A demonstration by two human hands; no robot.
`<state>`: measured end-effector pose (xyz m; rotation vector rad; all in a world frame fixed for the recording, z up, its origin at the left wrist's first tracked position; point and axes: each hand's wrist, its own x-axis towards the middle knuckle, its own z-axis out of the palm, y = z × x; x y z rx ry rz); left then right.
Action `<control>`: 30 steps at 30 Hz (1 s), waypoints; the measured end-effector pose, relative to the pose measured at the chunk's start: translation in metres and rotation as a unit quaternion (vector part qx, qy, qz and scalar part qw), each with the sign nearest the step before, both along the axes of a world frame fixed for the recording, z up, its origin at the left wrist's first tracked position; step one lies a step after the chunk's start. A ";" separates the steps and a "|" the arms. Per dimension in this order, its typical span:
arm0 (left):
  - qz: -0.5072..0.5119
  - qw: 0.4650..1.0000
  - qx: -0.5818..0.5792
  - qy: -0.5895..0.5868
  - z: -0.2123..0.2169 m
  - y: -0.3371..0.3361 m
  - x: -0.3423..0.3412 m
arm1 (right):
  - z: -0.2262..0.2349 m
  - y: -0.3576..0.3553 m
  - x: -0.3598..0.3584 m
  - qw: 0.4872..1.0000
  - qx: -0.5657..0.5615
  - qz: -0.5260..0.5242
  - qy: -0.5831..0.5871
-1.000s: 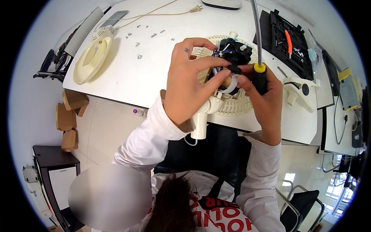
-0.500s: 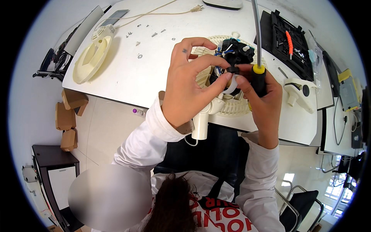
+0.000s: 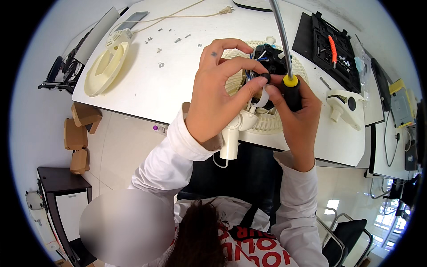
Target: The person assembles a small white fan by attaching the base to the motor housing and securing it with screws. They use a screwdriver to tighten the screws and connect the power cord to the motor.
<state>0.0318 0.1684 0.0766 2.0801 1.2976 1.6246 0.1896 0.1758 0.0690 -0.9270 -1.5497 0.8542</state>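
A partly dismantled cream electric fan lies at the table's front edge, its grille (image 3: 271, 126) under its bare black motor (image 3: 270, 62) with blue and white wires. Above the motor, my left hand (image 3: 216, 91) pinches a small round black part (image 3: 265, 76) between thumb and forefinger. My right hand (image 3: 299, 116) keeps a screwdriver (image 3: 291, 94) in its grip, black and yellow handle low and steel shaft pointing up. Its thumb and forefinger reach in beside the black part, next to a white strip (image 3: 263, 99). The fingertips partly hide what they touch. Toward me extends the fan's cream neck (image 3: 230, 143).
Loose screws (image 3: 178, 40) and a washer (image 3: 161, 64) lie left of the fan. A cream base cover (image 3: 106, 71) rests at far left, a power plug (image 3: 226, 10) at the back. On the right are a black toolbox (image 3: 327, 44) and a cream housing (image 3: 346, 107).
The screwdriver shaft has swung to the left as my right hand shifted slightly left. Both sets of fingertips have risen a little with the black part, which has turned.
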 end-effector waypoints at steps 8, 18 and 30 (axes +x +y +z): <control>-0.011 1.000 -0.018 0.012 0.001 0.003 -0.001 | 0.000 -0.001 -0.003 0.998 0.026 -0.036 -0.036; -0.019 1.000 0.004 0.011 0.003 -0.001 0.001 | 0.000 0.000 0.002 0.997 0.049 -0.035 -0.039; 0.068 0.987 -0.007 0.144 -0.014 -0.026 0.011 | -0.003 0.001 0.002 0.997 0.007 0.039 0.067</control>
